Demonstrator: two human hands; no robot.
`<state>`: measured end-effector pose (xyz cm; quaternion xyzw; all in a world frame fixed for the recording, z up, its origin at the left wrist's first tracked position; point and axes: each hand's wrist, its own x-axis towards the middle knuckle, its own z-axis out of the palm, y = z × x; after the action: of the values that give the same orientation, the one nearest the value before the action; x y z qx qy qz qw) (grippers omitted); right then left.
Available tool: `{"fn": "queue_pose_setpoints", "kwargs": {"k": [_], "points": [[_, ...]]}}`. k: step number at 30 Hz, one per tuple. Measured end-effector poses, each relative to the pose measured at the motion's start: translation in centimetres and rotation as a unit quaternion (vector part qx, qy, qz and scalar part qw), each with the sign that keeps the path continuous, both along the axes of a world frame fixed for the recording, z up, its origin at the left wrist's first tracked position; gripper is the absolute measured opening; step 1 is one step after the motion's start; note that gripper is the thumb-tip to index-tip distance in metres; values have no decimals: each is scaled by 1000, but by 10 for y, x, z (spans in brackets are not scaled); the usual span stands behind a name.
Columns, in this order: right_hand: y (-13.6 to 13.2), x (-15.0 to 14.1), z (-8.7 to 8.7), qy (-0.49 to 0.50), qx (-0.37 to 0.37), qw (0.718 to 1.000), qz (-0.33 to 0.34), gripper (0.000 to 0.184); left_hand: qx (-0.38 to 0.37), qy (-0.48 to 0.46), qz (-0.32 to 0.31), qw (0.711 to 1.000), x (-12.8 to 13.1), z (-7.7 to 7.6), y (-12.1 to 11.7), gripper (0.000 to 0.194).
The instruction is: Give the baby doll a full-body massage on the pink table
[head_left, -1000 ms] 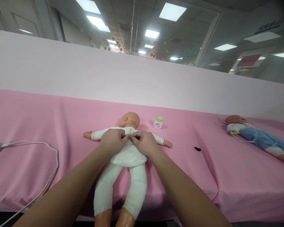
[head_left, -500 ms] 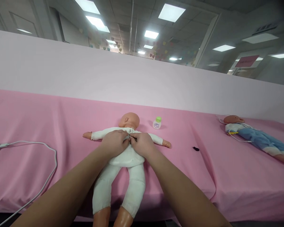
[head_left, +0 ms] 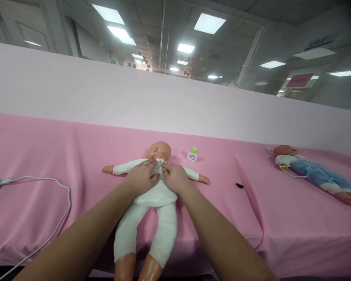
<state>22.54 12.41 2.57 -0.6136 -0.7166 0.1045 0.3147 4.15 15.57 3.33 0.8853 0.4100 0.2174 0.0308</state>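
Note:
A baby doll with a white cloth body lies lengthwise in front of me, its bald head at the far end and its arms spread. My left hand rests on the left of its upper torso, fingers stretched over the cloth and thumb pointing inward. On the other side of the middle seam, my right hand has its fingers curled, with thumb and forefinger at the cloth beside the seam. Small dark marks show along the seam between my hands. My palms hide much of the torso.
A small clear bottle with a green cap stands beyond the doll's right-side arm. On the pink cloth lie a small black object and, far right, a second doll in blue trousers. A white cable curves at left.
My left fingers have spread flatter and moved off the seam, and the thumbs have come apart, showing more of the middle. The view has shifted slightly.

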Motion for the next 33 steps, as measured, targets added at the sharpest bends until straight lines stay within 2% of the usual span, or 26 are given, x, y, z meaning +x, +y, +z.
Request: {"fn": "queue_pose_setpoints", "kwargs": {"k": [8,15,19,22,26,29,33], "points": [[0,0,1,-26,-3,1000,4,37,-12,6,-5,1000,-1,4,-2,49],[2,-1,-5,31,18,999,-10,48,16,3,-9,1000,-1,-4,4,62],[3,-2,-4,32,-7,999,-10,53,-16,8,-15,1000,-3,-7,8,66],[3,0,-3,45,-21,999,-8,51,-43,-30,-13,999,-5,-6,11,63],[5,6,-4,96,5,995,-18,39,-55,-137,19,989,-7,-4,12,48],[6,12,-3,132,16,990,-50,27,-45,-202,66,976,-8,-2,14,37],[5,18,-1,130,-5,988,-80,16,-58,-216,154,962,-11,1,17,30]]}}
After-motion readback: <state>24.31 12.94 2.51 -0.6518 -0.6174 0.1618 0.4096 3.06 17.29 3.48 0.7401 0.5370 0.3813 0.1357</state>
